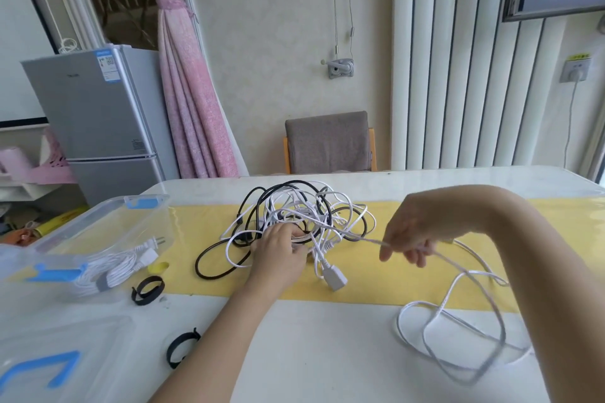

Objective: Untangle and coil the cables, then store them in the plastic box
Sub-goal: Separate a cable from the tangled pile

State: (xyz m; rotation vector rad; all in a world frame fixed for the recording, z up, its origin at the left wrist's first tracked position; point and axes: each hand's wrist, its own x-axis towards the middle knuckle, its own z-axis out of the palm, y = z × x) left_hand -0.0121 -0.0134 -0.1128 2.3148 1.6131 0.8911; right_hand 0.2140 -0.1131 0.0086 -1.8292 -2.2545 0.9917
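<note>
A tangle of cables (304,213), black and white, is seen on the yellow runner (360,288) towards the far edge of the surface (311,337). The left hand (278,255) is laid on its near side, fingers curled in among the strands; whether its grip has closed on any cannot be told. A white cable (458,271) is pinched by the right hand (415,229), its loose loops spread towards the near right corner. The plastic box (98,226), with a coiled cable (108,268) inside, is set at the left edge. Bare surface is left between forearm and loops.

clear glossy plastic box (98,226), glossy tabletop (327,353), matt black straps (147,289)
</note>
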